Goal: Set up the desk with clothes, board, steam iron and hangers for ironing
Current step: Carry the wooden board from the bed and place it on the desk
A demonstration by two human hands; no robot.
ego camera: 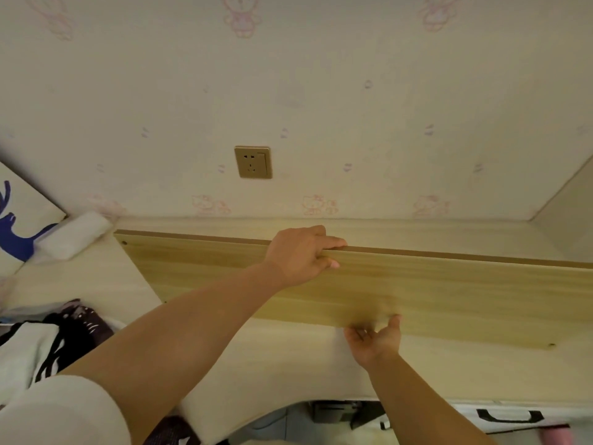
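A long light-wood board [449, 293] stretches across the pale desk [288, 364], tilted, its far edge raised and its near edge on the desk. My left hand [301, 255] grips the board's far top edge, fingers curled over it. My right hand [375, 340] is at the board's near lower edge, palm up, fingers against or under the edge. A pile of clothes [48, 342], white, black and purple, lies at the desk's left front corner. No iron or hangers are in view.
A gold wall socket [253, 162] sits on the patterned wall above the desk. A white roll [77, 236] and a white panel with blue print [19, 226] lean at the back left. A side wall [571, 213] bounds the desk on the right.
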